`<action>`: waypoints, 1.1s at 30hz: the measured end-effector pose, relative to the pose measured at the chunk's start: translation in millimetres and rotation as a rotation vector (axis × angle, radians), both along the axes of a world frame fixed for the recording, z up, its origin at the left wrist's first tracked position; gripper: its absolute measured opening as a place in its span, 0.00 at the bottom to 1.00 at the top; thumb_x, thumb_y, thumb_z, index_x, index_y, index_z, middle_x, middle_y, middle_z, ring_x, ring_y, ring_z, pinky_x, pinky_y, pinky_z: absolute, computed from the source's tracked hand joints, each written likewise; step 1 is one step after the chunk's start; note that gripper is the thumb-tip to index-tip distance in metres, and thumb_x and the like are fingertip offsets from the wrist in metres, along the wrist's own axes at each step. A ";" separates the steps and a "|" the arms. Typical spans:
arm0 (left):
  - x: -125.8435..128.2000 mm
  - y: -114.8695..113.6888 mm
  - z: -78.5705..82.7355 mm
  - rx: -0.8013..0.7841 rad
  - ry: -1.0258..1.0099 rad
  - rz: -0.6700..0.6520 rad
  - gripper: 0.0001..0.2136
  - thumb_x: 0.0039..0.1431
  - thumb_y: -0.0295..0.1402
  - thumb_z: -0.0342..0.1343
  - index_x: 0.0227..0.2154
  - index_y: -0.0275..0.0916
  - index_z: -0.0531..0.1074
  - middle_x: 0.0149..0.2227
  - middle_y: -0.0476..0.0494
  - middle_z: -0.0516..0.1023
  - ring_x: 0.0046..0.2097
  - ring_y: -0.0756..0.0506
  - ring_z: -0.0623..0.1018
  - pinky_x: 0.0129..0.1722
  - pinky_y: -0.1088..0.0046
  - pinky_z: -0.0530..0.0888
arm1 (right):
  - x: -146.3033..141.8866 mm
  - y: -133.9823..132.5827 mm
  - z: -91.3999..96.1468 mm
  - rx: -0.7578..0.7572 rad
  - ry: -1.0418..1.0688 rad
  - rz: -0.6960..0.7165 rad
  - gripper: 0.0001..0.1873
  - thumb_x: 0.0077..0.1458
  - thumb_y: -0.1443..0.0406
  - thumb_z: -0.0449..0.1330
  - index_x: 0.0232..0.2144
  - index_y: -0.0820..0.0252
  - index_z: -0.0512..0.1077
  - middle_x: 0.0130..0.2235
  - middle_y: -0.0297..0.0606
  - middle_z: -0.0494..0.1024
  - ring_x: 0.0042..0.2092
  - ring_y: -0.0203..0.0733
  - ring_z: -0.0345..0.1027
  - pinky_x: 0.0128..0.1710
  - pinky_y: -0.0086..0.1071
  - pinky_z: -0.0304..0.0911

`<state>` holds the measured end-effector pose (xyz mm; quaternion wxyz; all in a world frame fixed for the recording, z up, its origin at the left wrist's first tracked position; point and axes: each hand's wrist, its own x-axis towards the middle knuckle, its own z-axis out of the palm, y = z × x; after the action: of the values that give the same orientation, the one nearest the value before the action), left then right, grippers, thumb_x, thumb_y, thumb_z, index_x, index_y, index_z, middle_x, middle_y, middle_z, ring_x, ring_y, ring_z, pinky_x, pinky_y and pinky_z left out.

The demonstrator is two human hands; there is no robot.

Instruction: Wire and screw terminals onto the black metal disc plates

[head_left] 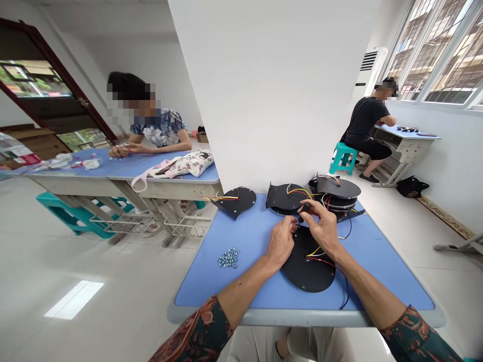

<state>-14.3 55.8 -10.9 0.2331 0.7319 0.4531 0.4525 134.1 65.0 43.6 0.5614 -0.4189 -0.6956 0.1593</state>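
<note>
A round black plate (308, 274) with red, yellow, white and black wires lies on the blue table (241, 286) in front of me. My right hand (320, 223) grips a small black-handled screwdriver (304, 208), its shaft pointing down at the plate's far edge. Beside the tip, my left hand (282, 240) has its fingers pinched together; whatever is between them is hidden. Left of that hand sits a small heap of silver screws (228, 258).
Along the table's far side are another black plate (241, 201) and two stacks of wired plates (289, 196), (338, 187). A white pillar (271, 100) rises behind. One person (158, 125) works at tables on the left, another (368, 118) sits at the right.
</note>
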 end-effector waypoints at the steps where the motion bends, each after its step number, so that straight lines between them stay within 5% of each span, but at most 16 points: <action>1: -0.3 0.2 0.1 0.002 0.011 -0.001 0.13 0.66 0.22 0.42 0.43 0.39 0.71 0.36 0.44 0.79 0.38 0.46 0.78 0.44 0.68 0.77 | 1.0 0.0 -3.7 -0.002 0.010 -0.001 0.12 0.58 0.66 0.61 0.45 0.53 0.76 0.36 0.35 0.83 0.35 0.41 0.76 0.43 0.36 0.73; 33: -1.7 0.5 3.7 0.020 0.188 0.019 0.12 0.66 0.21 0.45 0.42 0.39 0.73 0.38 0.42 0.81 0.43 0.43 0.79 0.48 0.66 0.74 | 3.4 -6.8 -6.9 0.078 -0.080 0.038 0.12 0.61 0.66 0.60 0.47 0.54 0.76 0.38 0.35 0.83 0.37 0.41 0.76 0.44 0.36 0.72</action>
<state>-15.9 56.3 -7.2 0.1781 0.7689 0.4755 0.3885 137.6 58.2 36.7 0.5459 -0.3895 -0.7310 0.1260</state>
